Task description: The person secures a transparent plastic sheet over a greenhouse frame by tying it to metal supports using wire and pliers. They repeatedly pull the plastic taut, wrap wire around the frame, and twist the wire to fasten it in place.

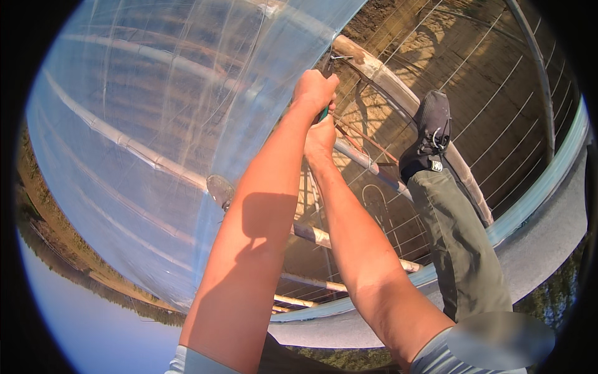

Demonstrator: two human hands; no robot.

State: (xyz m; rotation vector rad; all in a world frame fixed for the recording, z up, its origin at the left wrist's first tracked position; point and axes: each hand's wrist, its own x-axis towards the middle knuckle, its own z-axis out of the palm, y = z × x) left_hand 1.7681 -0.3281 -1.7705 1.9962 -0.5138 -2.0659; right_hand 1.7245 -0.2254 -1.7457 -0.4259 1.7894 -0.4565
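Both of my hands close around a green-handled pliers-like tool [323, 113], one above the other. My left hand [315, 89] wraps it higher up, near its dark metal head. Lower down, my right hand [321, 135] grips the handle end. The head meets a bamboo pole [378, 70] at the edge of a translucent plastic film [163, 93], where a short piece of wire [343, 57] sticks out. My fingers hide most of the tool, so its exact kind is unclear.
My right shoe [432, 126] rests on the bamboo frame; my left shoe [220, 190] is partly behind my forearm. Thin wires [490, 107] cross the uncovered framework, with bare soil [430, 42] far below. Bluish rolled film [537, 201] and a grey sheet [546, 252] curve along the right.
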